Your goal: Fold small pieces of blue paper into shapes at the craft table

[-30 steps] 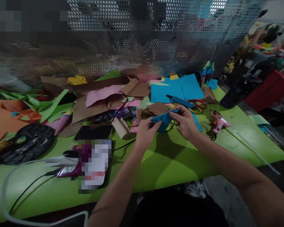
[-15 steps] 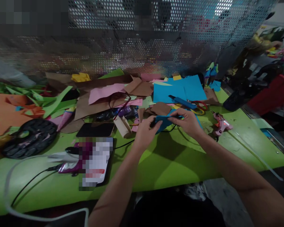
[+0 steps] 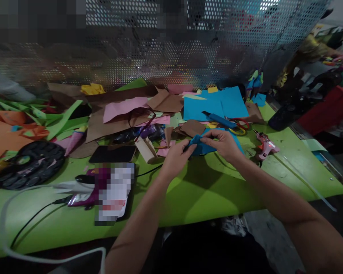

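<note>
Both my hands hold a small piece of blue paper point(image 3: 201, 146) just above the green table point(image 3: 205, 190). My left hand point(image 3: 175, 158) pinches its left end with thumb and fingers closed. My right hand point(image 3: 223, 144) grips the right part, fingers curled over the top. The paper looks folded or rolled between them. A pink glue gun point(image 3: 264, 145) lies to the right of my right hand. Scissors with red and yellow handles point(image 3: 236, 127) lie just behind my hands, beside a blue-handled cutter point(image 3: 218, 120).
Sheets of blue paper point(image 3: 217, 102), brown, pink and green scraps cover the back of the table. A black round tray point(image 3: 31, 163) sits at the left, a dark phone point(image 3: 112, 153) near the middle, cables at the front left. A perforated metal screen point(image 3: 171, 57) stands behind.
My hands have shifted the blue paper slightly and drawn closer together, turning it between the fingers. The view has moved a little.
</note>
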Motion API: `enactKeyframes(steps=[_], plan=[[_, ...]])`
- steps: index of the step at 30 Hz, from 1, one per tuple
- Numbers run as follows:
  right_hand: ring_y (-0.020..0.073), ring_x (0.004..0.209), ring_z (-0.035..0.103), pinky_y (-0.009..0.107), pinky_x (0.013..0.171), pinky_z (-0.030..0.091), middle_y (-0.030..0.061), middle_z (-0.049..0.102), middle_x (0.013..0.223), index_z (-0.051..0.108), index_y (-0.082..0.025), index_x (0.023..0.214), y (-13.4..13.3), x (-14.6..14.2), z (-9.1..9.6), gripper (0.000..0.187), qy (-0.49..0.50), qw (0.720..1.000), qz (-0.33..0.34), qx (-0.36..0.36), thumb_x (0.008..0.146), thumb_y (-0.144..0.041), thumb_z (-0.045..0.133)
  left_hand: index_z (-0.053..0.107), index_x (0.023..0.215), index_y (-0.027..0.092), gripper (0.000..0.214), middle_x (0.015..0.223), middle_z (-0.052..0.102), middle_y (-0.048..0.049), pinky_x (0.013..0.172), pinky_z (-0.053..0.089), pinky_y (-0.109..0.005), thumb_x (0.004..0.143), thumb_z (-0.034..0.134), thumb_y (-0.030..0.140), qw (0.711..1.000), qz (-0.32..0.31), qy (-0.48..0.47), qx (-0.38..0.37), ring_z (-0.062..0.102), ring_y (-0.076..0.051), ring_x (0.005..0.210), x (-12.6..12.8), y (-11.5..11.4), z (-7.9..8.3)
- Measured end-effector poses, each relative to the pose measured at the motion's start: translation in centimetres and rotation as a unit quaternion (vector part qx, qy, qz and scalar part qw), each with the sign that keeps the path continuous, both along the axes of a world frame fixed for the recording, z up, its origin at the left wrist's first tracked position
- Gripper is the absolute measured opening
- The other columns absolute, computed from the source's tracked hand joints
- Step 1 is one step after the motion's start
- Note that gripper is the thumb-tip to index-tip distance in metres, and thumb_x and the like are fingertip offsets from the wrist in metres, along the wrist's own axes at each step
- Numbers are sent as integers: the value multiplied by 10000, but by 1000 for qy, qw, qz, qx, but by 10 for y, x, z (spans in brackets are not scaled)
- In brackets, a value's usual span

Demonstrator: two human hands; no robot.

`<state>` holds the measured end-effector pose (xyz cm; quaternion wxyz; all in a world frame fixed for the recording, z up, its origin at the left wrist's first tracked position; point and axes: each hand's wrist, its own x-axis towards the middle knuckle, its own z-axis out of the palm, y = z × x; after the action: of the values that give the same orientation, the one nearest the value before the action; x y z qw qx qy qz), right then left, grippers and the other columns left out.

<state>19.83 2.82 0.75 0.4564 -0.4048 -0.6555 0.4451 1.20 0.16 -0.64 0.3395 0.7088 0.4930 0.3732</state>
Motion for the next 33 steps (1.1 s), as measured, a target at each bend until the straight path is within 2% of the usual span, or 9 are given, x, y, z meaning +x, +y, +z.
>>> enactKeyframes(steps=[5,9,13,16,22,24,27,30,33], plan=[[132,660,505,278,632,402,-2,616,697,680,-194,704,1,1,-3,216,37,999,-10,-23,731,-397,749,410,655,211,362,535,443,33,490,328,-264,944,433,427,998,-8,-42,-43,465,-133,498,-1,-1,1],[133,661,503,273,617,401,2,614,696,674,-185,705,1,1,-2,243,44,998,-27,-33,700,-410,765,417,661,208,363,518,444,35,485,322,-261,949,426,429,996,-19,-42,-70,460,-130,486,-1,-1,4],[127,666,492,269,618,394,-2,595,696,660,-180,705,3,3,-3,243,43,997,-54,-19,706,-400,764,398,628,200,368,506,445,35,513,312,-255,946,441,379,998,-10,-18,-58,442,-118,496,-3,-1,6],[128,675,491,269,619,394,-5,585,703,650,-187,709,4,5,-4,232,40,997,-66,-8,730,-396,748,449,648,193,350,541,517,27,518,323,-248,953,432,363,997,-21,-23,-74,462,-112,501,-5,-2,8],[134,692,494,269,617,390,-2,589,718,644,-193,720,4,7,-4,206,27,997,-76,15,767,-380,718,525,696,182,299,548,546,24,521,334,-248,934,456,349,993,-41,-40,-106,476,-111,486,-9,-2,14],[132,686,487,268,615,389,-4,581,716,640,-192,725,4,7,-3,212,24,996,-80,16,765,-385,719,535,710,178,269,604,572,14,552,350,-251,916,481,341,994,-32,-42,-97,505,-121,543,-12,-1,15],[131,675,484,267,607,389,-1,583,716,636,-187,725,2,6,-2,229,16,997,-77,15,755,-395,727,576,742,175,247,699,594,2,623,367,-253,906,499,343,999,-4,-26,-37,536,-144,685,-14,1,15],[135,674,500,272,614,392,2,597,708,642,-182,718,-2,2,-2,225,-7,998,-52,22,760,-387,724,643,897,180,253,862,662,-18,709,404,-257,921,485,377,999,-4,-44,-4,569,-167,818,-11,0,16],[139,676,514,277,625,399,1,598,690,638,-183,703,-7,-3,-3,226,-30,999,-26,34,780,-381,713,650,903,170,262,852,667,-27,707,413,-259,909,504,387,998,3,-62,4,571,-171,813,-7,-2,16]])
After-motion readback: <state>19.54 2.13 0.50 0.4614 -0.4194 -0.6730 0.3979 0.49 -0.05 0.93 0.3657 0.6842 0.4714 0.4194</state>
